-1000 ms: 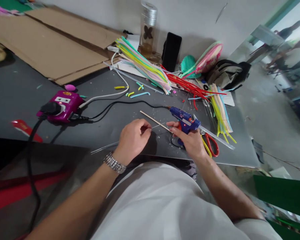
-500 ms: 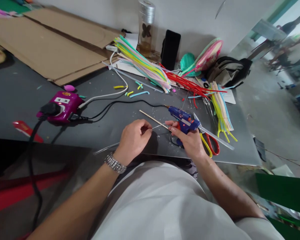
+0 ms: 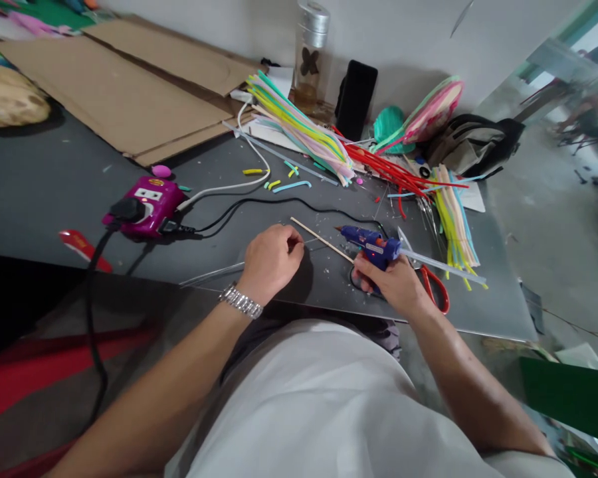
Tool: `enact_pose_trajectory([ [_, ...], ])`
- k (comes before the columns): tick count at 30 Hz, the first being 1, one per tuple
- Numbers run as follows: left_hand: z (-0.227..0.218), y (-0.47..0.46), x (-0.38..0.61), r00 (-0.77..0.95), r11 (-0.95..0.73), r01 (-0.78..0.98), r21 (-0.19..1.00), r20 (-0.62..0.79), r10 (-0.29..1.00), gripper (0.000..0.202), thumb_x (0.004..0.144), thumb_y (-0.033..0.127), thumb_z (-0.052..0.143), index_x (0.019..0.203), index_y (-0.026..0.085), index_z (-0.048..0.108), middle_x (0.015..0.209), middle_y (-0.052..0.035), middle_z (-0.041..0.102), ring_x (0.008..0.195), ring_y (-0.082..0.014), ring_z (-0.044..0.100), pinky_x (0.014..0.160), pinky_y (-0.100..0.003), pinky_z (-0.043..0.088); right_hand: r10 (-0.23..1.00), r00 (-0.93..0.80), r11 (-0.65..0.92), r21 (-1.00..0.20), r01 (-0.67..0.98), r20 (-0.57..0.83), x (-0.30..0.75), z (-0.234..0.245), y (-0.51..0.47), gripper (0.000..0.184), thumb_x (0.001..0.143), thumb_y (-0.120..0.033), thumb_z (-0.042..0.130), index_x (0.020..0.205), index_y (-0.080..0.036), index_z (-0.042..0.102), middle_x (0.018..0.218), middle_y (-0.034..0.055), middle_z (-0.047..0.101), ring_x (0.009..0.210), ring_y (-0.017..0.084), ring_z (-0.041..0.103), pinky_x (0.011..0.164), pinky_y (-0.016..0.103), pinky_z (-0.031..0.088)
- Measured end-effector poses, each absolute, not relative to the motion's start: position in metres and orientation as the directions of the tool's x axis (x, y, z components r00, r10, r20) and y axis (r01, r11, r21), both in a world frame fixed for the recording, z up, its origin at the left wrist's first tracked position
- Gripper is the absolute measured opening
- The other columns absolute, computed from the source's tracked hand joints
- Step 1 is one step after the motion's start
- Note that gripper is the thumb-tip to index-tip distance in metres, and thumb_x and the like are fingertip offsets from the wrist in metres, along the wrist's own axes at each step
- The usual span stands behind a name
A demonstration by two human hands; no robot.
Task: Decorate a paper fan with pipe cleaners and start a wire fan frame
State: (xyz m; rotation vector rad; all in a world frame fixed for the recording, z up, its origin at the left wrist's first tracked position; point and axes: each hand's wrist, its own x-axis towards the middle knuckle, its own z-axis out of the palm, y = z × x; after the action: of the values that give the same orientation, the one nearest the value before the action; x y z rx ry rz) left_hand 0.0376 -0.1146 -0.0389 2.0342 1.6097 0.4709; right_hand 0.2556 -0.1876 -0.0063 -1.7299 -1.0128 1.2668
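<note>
My right hand (image 3: 386, 279) is wrapped round the handle of a blue hot glue gun (image 3: 371, 243). Its nozzle points left and a clear glue stick (image 3: 448, 267) juts out of the back. My left hand (image 3: 275, 257) is closed in a pinch on thin wires (image 3: 212, 273); their long ends trail out to the left, and one fine tip shows on the right. Between the hands a thin wooden stick (image 3: 321, 239) slants over the table, its lower end close to my right fingers. Red-handled scissors (image 3: 434, 291) lie partly hidden behind my right hand.
A purple power socket (image 3: 152, 206) with black cables stands at left, near a red utility knife (image 3: 82, 249). Bundles of coloured pipe cleaners (image 3: 303, 126), a phone (image 3: 357, 99) and a glass bottle (image 3: 309, 66) are along the back. Cardboard (image 3: 144, 93) covers the back left.
My right hand has drawn back from the wire tip, and the glue gun has shifted slightly down and right. My left hand keeps its pinch. The whole view has swung a little left.
</note>
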Motion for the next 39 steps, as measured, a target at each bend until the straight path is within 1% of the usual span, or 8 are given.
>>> enact_pose_trajectory([
  [3, -0.037, -0.111, 0.042, 0.254, -0.195, 0.840, 0.506, -0.049, 0.966, 0.015, 0.092, 0.021, 0.059, 0.093, 0.018, 0.074, 0.098, -0.0087, 0.075, 0.090, -0.0263, 0.069, 0.074, -0.035, 0.046, 0.885, 0.249, -0.461, -0.815, 0.352, -0.393, 0.255, -0.001, -0.189, 0.037, 0.068, -0.050, 0.081, 0.080, -0.018, 0.067, 0.062, -0.0014, 0.065, 0.046, 0.011, 0.051, 0.050, 0.029, 0.045],
  [6, -0.035, -0.111, 0.045, 0.265, -0.203, 0.860, 0.468, -0.069, 0.962, 0.016, 0.092, 0.021, 0.057, 0.090, 0.019, 0.073, 0.098, -0.0085, 0.074, 0.091, -0.0270, 0.069, 0.072, -0.035, 0.045, 0.892, 0.270, -0.452, -0.722, 0.524, -0.363, 0.253, 0.003, -0.187, 0.031, 0.072, -0.048, 0.077, 0.073, -0.019, 0.065, 0.056, -0.0029, 0.058, 0.046, 0.013, 0.051, 0.054, 0.032, 0.046],
  [11, -0.031, -0.111, 0.046, 0.273, -0.201, 0.872, 0.446, -0.104, 0.956, 0.016, 0.092, 0.021, 0.057, 0.090, 0.020, 0.073, 0.099, -0.0082, 0.073, 0.091, -0.0271, 0.069, 0.070, -0.035, 0.044, 0.926, 0.238, -0.375, -0.652, 0.659, -0.292, 0.256, -0.007, -0.184, 0.035, 0.077, -0.056, 0.073, 0.073, -0.021, 0.067, 0.053, -0.0030, 0.055, 0.047, 0.016, 0.052, 0.058, 0.034, 0.046],
  [16, -0.033, -0.112, 0.046, 0.272, -0.207, 0.868, 0.451, -0.085, 0.958, 0.016, 0.093, 0.023, 0.057, 0.092, 0.021, 0.073, 0.099, -0.0072, 0.073, 0.090, -0.0266, 0.068, 0.069, -0.035, 0.043, 0.949, 0.181, -0.308, -0.649, 0.696, -0.256, 0.260, -0.020, -0.184, 0.036, 0.080, -0.057, 0.072, 0.077, -0.021, 0.071, 0.055, -0.0020, 0.058, 0.048, 0.017, 0.053, 0.059, 0.033, 0.046],
  [23, -0.038, -0.113, 0.046, 0.273, -0.218, 0.862, 0.457, -0.057, 0.960, 0.017, 0.093, 0.023, 0.056, 0.092, 0.022, 0.073, 0.100, -0.0070, 0.072, 0.089, -0.0257, 0.069, 0.068, -0.035, 0.044, 0.941, 0.200, -0.333, -0.627, 0.704, -0.274, 0.260, -0.019, -0.179, 0.036, 0.080, -0.057, 0.071, 0.082, -0.021, 0.073, 0.058, -0.0008, 0.062, 0.052, 0.018, 0.055, 0.060, 0.033, 0.045],
  [31, -0.040, -0.114, 0.046, 0.280, -0.226, 0.853, 0.471, -0.047, 0.959, 0.017, 0.093, 0.023, 0.056, 0.093, 0.021, 0.073, 0.100, -0.0078, 0.072, 0.089, -0.0260, 0.069, 0.070, -0.035, 0.046, 0.932, 0.207, -0.351, -0.601, 0.718, -0.297, 0.261, -0.018, -0.179, 0.036, 0.080, -0.058, 0.072, 0.074, -0.023, 0.069, 0.056, -0.0007, 0.060, 0.057, 0.020, 0.059, 0.061, 0.034, 0.045],
  [35, -0.041, -0.114, 0.045, 0.277, -0.223, 0.852, 0.473, -0.046, 0.960, 0.017, 0.093, 0.022, 0.056, 0.094, 0.021, 0.073, 0.100, -0.0081, 0.072, 0.089, -0.0259, 0.069, 0.070, -0.035, 0.046, 0.941, 0.208, -0.331, -0.607, 0.722, -0.266, 0.261, -0.019, -0.178, 0.034, 0.080, -0.056, 0.073, 0.074, -0.023, 0.068, 0.056, -0.0005, 0.059, 0.062, 0.021, 0.060, 0.062, 0.034, 0.045],
  [39, -0.041, -0.114, 0.045, 0.275, -0.224, 0.851, 0.475, -0.041, 0.961, 0.017, 0.093, 0.023, 0.056, 0.093, 0.022, 0.073, 0.099, -0.0079, 0.071, 0.088, -0.0259, 0.068, 0.071, -0.034, 0.046, 0.943, 0.189, -0.322, -0.607, 0.727, -0.274, 0.261, -0.019, -0.178, 0.036, 0.081, -0.057, 0.073, 0.070, -0.024, 0.066, 0.055, -0.0003, 0.059, 0.059, 0.021, 0.059, 0.062, 0.034, 0.045],
])
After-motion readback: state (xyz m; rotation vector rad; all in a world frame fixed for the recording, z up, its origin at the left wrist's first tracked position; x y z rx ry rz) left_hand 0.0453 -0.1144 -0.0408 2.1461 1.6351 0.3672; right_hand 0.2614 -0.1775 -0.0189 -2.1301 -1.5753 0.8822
